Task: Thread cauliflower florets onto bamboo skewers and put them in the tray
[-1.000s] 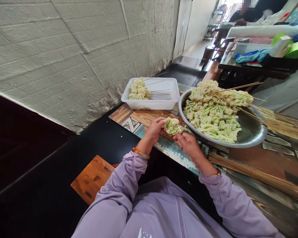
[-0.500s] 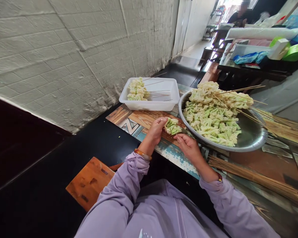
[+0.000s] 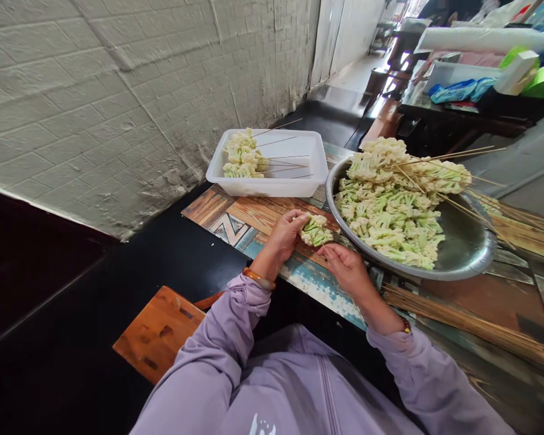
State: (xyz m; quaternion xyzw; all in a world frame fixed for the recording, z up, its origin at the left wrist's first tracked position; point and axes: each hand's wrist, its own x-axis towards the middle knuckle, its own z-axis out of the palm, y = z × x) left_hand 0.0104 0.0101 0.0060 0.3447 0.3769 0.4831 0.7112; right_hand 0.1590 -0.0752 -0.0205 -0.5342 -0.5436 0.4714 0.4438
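Observation:
Over the table edge, my left hand (image 3: 286,235) is closed on a piece of cauliflower (image 3: 316,231), pale with green stems. My right hand (image 3: 346,266) pinches what looks like the tip of a thin bamboo skewer at the cauliflower's lower edge; most of its length is hidden by the hand. To the right, a metal basin (image 3: 474,260) is heaped with cauliflower florets (image 3: 392,220), and several skewered pieces lie on top. Behind my hands, a white plastic tub (image 3: 272,188) holds cauliflower skewers (image 3: 243,158) with their sticks pointing right.
A bundle of bamboo skewers (image 3: 466,323) lies on the patterned table (image 3: 254,211), in front of the basin. A wooden stool (image 3: 158,332) stands at lower left. The brick-patterned wall (image 3: 118,115) runs along the left. Another table with packages (image 3: 462,90) is at back right.
The camera view has shifted slightly, so the tub and basin sit a little differently in the picture. Both hands keep nearly the same hold on the cauliflower and skewer.

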